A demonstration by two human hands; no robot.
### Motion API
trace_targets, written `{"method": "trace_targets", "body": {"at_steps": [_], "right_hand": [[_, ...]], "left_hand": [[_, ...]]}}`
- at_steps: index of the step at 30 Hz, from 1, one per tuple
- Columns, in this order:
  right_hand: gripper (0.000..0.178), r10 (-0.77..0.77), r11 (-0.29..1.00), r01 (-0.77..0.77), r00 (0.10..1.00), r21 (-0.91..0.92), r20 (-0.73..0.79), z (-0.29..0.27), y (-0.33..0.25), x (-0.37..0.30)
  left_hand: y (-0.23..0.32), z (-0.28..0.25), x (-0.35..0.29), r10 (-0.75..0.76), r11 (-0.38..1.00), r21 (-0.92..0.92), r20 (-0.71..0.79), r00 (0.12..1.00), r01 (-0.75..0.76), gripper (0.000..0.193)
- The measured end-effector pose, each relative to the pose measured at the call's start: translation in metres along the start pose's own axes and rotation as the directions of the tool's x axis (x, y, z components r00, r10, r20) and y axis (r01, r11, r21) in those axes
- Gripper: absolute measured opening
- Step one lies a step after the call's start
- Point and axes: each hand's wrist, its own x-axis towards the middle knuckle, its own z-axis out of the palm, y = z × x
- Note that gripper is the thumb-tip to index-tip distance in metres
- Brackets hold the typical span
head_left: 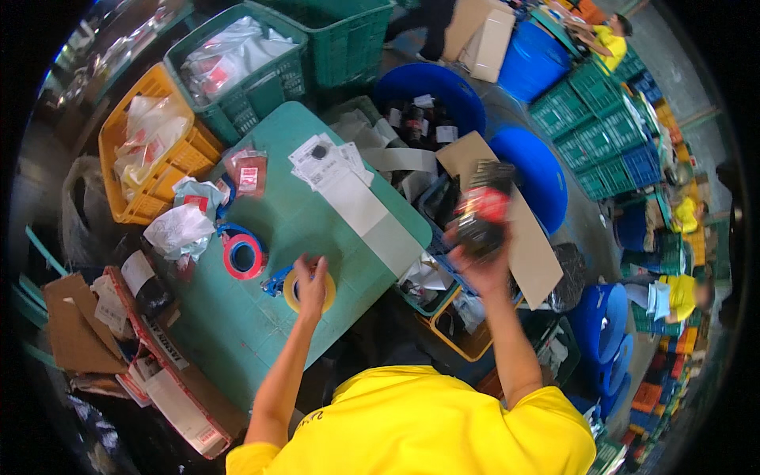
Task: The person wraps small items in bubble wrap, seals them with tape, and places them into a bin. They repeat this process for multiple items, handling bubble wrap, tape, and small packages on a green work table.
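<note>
My left hand [312,286] is over a yellowish tape roll [298,301] on a blue dispenser [275,282], at the near side of the green table [348,273]. Its fingers point away from me and look parted; whether they touch the roll is unclear. Out past the table's right edge, my right hand [483,267] grips a dark package [484,210] with a red band, blurred by motion. A red tape roll [241,257] in a blue dispenser lies left of my left hand. Printed white label sheets [328,162] and a strip of blank ones [380,229] cross the table's right side.
Bagged goods fill a yellow crate [170,190] and a green crate [245,103] behind the table. An opened carton [170,372] stands at left. Blue tubs [431,75], one with dark packages, and a cardboard sheet [526,245] are at right. Co-workers in yellow are farther off.
</note>
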Motion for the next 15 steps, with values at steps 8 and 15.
{"method": "trace_targets", "body": {"at_steps": [8,15], "right_hand": [[0.072,-0.324,0.799,0.123,0.912,-0.588,-0.25,-0.03,-0.069,0.121],[0.031,0.03,-0.682,0.599,0.595,-0.418,0.803,-0.026,0.13,0.336]], "left_hand": [[0.02,0.068,0.065,-0.015,0.885,0.43,-0.354,0.935,0.177,0.089],[0.028,0.13,0.133,-0.285,0.939,0.051,-0.439,0.852,0.34,0.094]]}}
